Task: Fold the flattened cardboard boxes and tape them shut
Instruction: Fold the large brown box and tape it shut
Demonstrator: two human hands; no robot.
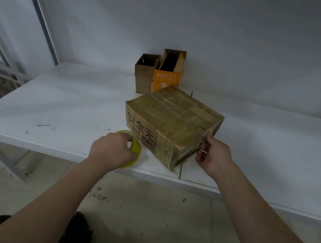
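Taped cardboard box [168, 122], centre frame on the white tabletop [61, 108]; my left hand [112, 151], fingers curled round the yellow tape roll [136, 150] at its lower left; my right hand [213, 155], fingers curled at its right corner, grip unclear.

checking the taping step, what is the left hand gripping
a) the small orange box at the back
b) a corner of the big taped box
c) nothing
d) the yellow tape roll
d: the left hand has its fingers curled round the yellow tape roll, which sits near the front edge of the white table, just left of the large taped cardboard box.
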